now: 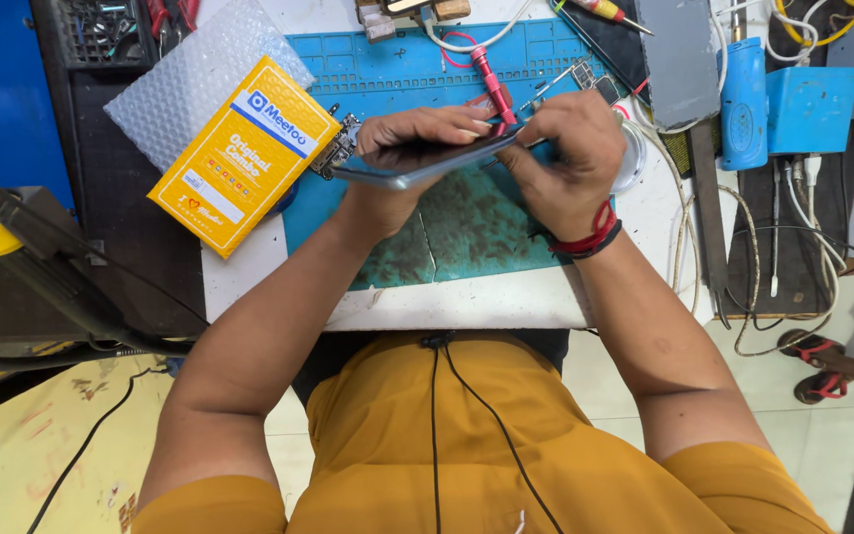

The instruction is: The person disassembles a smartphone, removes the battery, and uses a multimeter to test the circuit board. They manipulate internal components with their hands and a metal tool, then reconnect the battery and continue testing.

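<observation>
Fingers of our left hand (pixel 402 148) curled closed around a dark, flat phone (pixel 427 163), held tilted above the blue work mat (pixel 476 222). Our right hand (pixel 570 158) pinched its right end beside a red-handled tool (pixel 489 81). Left of them lay a yellow box (pixel 244 153).

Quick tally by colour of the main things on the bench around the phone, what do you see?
Yellow: 1, the flat box
Blue: 3, the work mat, the handheld tool, the small box
Red: 1, the probe
Grey: 1, the phone, held by the left hand and right hand
Clear: 1, the bubble wrap
Total: 7
</observation>
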